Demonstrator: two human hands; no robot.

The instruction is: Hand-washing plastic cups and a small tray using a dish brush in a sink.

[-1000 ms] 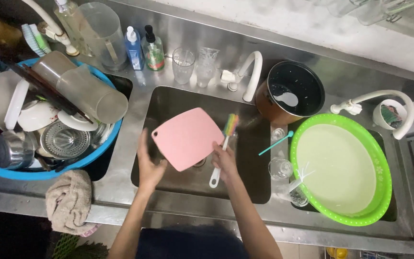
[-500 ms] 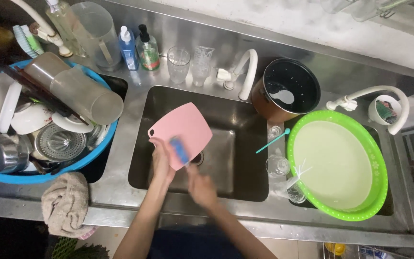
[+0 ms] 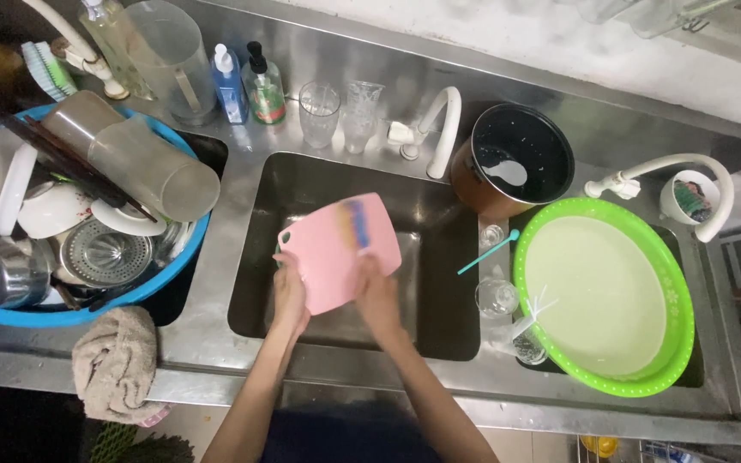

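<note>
Stainless steel bench (image 3: 216, 343) gleaming under soft overhead light, a pale, stained wall (image 3: 508, 34) running behind it, dark floor (image 3: 10, 420) showing below.

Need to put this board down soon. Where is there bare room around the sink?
Bare steel runs along the front rim, between the towel and the green basin. The sink floor right of the pink board is open. The blue tub is packed.
</note>
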